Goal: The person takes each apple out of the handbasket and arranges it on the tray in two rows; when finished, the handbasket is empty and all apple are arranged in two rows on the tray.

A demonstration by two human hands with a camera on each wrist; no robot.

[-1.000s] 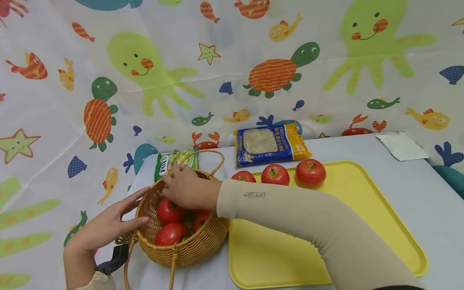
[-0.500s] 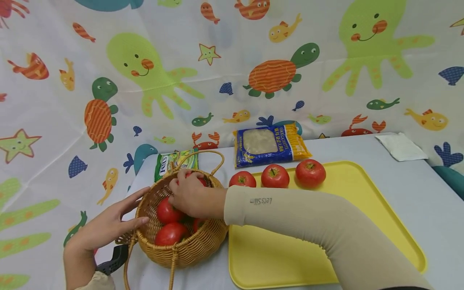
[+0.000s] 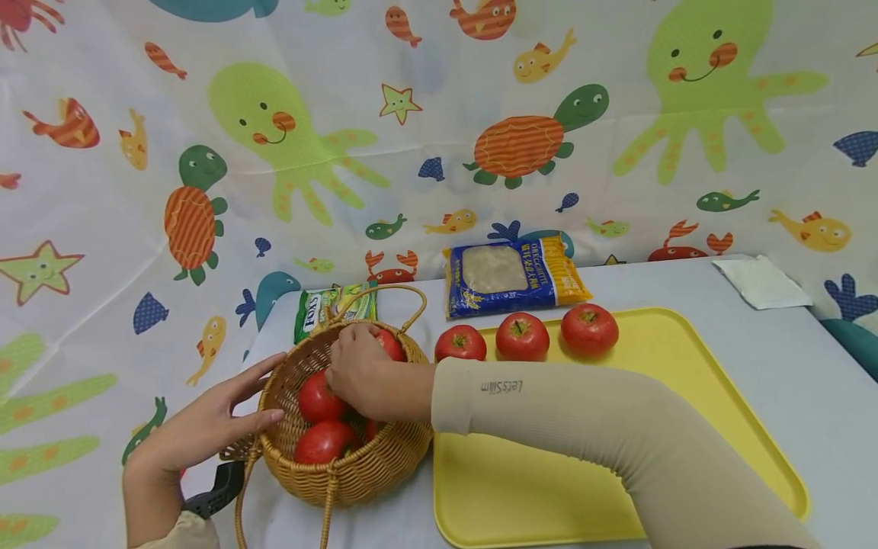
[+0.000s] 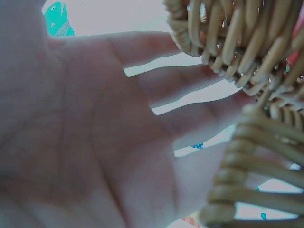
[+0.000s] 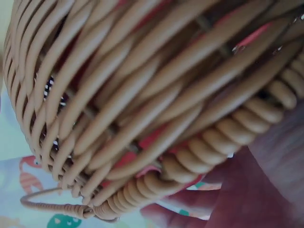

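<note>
A round wicker basket [image 3: 384, 465] holds several red apples, among them a front apple [image 3: 328, 442] and a middle apple [image 3: 318, 398]. My right hand [image 3: 363, 374] reaches over the right rim, its fingers bent down around an apple [image 3: 391, 345] at the back of the basket; the fingertips are hidden. In the right wrist view, fingers [image 5: 190, 202] show past the woven rim. My left hand [image 3: 206, 423] steadies the basket's left side, thumb at the rim. The left wrist view shows its fingers [image 4: 183, 80] straight and spread against the wicker.
On the right lies a yellow tray [image 3: 617, 473], with three apples [image 3: 523, 337] along its far edge. Behind stand a blue and yellow pasta bag [image 3: 511, 274] and a green FOX'S packet [image 3: 312, 314]. A white packet [image 3: 763, 280] lies at the far right. The basket handle [image 3: 418, 305] arches up.
My right hand has shifted rightward and slightly nearer inside the basket. A red apple at the back has come into sight beside it. The left hand keeps its place.
</note>
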